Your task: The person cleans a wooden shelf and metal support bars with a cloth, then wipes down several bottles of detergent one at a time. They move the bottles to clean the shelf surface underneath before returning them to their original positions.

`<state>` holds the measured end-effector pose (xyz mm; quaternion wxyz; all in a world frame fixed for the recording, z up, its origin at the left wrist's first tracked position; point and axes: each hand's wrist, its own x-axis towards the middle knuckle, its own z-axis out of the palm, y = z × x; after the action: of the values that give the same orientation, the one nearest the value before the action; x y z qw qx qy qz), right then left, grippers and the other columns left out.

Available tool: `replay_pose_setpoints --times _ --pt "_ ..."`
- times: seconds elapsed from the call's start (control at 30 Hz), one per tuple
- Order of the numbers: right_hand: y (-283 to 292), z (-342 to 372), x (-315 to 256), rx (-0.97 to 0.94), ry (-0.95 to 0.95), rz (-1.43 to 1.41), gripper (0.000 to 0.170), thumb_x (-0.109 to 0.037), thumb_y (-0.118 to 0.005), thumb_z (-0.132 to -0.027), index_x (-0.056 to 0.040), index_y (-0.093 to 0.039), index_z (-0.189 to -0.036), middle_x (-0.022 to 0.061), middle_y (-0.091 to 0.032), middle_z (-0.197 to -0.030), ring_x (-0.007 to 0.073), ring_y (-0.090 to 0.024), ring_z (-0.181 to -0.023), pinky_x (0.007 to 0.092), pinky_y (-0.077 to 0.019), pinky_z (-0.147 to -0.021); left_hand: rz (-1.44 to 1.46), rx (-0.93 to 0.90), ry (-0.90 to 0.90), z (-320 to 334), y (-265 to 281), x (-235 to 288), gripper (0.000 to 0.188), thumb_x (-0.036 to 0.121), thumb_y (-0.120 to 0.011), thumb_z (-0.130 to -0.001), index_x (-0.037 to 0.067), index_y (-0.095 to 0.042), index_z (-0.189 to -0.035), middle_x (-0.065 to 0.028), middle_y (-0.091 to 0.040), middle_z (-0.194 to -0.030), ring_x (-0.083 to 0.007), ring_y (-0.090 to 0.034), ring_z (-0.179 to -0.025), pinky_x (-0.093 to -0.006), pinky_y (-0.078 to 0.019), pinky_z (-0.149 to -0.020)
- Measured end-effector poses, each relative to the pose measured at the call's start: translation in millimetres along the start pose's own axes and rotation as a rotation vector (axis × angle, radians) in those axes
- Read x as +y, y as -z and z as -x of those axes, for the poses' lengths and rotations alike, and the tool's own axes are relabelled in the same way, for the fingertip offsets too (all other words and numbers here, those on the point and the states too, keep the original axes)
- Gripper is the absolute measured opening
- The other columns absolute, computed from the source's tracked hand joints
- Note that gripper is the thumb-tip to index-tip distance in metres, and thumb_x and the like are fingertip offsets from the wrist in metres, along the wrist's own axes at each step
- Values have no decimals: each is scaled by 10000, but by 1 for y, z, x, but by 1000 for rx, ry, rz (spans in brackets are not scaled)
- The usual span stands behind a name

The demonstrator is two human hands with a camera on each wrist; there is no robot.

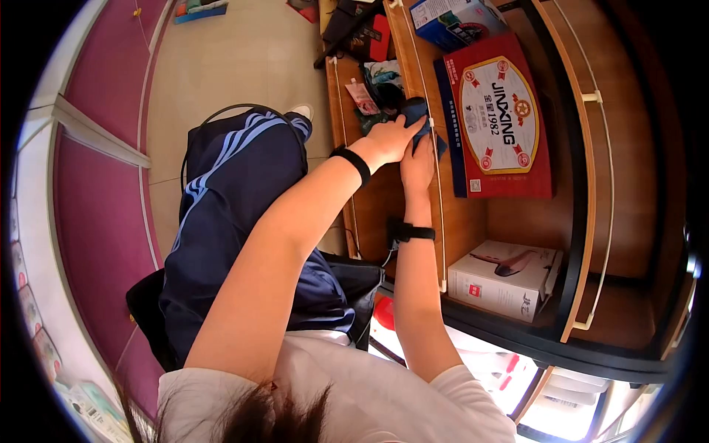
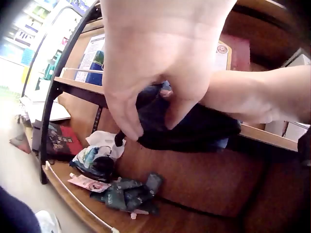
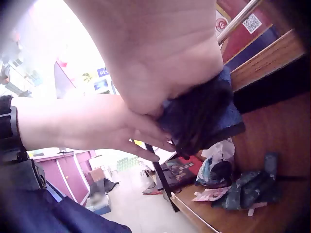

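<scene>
A dark blue cloth bundle [image 1: 416, 111], with a lighter blue layer along one side, is held in both hands beside the white shelf rail. My left hand [image 1: 388, 140] comes across from the left, and its thumb and fingers curl round the cloth [image 2: 189, 127] in the left wrist view. Close against it, my right hand [image 1: 419, 168] grips the same cloth [image 3: 199, 114] from the rail side; most of its fingers are hidden behind the fabric. Below the hands, the lower wooden shelf [image 2: 194, 179] carries a dark green folded package [image 2: 129, 194] and a pink packet [image 2: 89, 183].
On the shelf to the right stand a red JINXING box [image 1: 498, 122], a blue box [image 1: 458, 22] and a white box with a hair dryer picture [image 1: 506, 279]. A white rail [image 1: 437, 184] edges it. Purple cabinet doors [image 1: 100, 214] line the left side.
</scene>
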<state>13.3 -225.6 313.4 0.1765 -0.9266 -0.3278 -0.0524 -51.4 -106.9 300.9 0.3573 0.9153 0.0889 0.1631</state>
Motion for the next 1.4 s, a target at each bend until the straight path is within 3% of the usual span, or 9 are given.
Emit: replay_pose_setpoints --times 0.3,0.5,0.77,0.93,1.0,1.1,1.2,1.37,1.4 --pt "8 35 0 7 2 129 698 -372 -543 -1031 8 -317 -1571 239 -373 -1595 390 -356 -1470 501 -303 -1189 -34 -70 -99 18 1 11 740 137 -589 -945 262 -294 -1612 -223 -563 -1217 -366 -690 -927 -448 -579 -720" --pt "22 93 33 71 62 214 804 -238 -711 -909 49 -308 -1542 275 -392 -1554 432 -388 -1435 513 -330 -1171 -25 -196 -228 37 -6 38 766 121 -692 -839 234 -429 -1549 -222 -602 -1238 -386 -702 -954 -441 -585 -739" --pt "63 176 47 13 3 302 803 -187 -728 -886 84 -308 -1515 310 -409 -1512 463 -432 -1382 516 -377 -1136 36 -269 -370 58 -37 63 574 205 -643 -874 251 -565 -1441 -143 -741 -972 -331 -724 -864 -453 -587 -721" --pt "50 188 39 136 8 484 829 -429 -599 -997 114 -267 -1527 316 -402 -1513 459 -452 -1348 506 -376 -1135 39 -95 -362 64 -40 46 485 315 -646 -928 304 -592 -1410 -111 -745 -877 -303 -722 -751 -420 -577 -634" --pt "41 184 36 167 -19 503 819 -433 -591 -997 113 -281 -1523 313 -401 -1517 458 -443 -1357 502 -357 -1150 27 -39 -382 65 -45 44 467 322 -642 -941 304 -593 -1406 -104 -736 -839 -295 -717 -730 -407 -572 -614" --pt "32 174 44 232 -23 544 767 -451 -525 -1032 93 -301 -1523 298 -422 -1509 441 -466 -1343 498 -378 -1134 -16 28 -357 63 -49 43 454 332 -658 -946 294 -595 -1394 -90 -705 -811 -284 -702 -700 -391 -564 -591" --pt "31 155 49 195 -60 371 654 -393 -500 -1053 52 -363 -1512 273 -451 -1510 435 -469 -1360 501 -373 -1138 80 174 -250 61 -43 42 445 282 -731 -896 246 -616 -1325 -83 -638 -978 -264 -705 -798 -377 -558 -619" --pt "18 119 45 210 46 389 702 -383 -520 -1039 81 -315 -1524 289 -381 -1562 427 -374 -1452 495 -336 -1173 458 328 97 47 -48 38 540 131 -811 -819 66 -479 -1241 -186 -605 -1148 -411 -678 -943 -489 -556 -751" --pt "14 110 43 213 76 399 718 -386 -530 -1032 84 -305 -1526 294 -371 -1565 425 -360 -1461 494 -323 -1182 530 334 215 41 -55 33 396 188 -766 -865 22 -534 -1139 -241 -639 -1157 -430 -674 -996 -515 -529 -847"
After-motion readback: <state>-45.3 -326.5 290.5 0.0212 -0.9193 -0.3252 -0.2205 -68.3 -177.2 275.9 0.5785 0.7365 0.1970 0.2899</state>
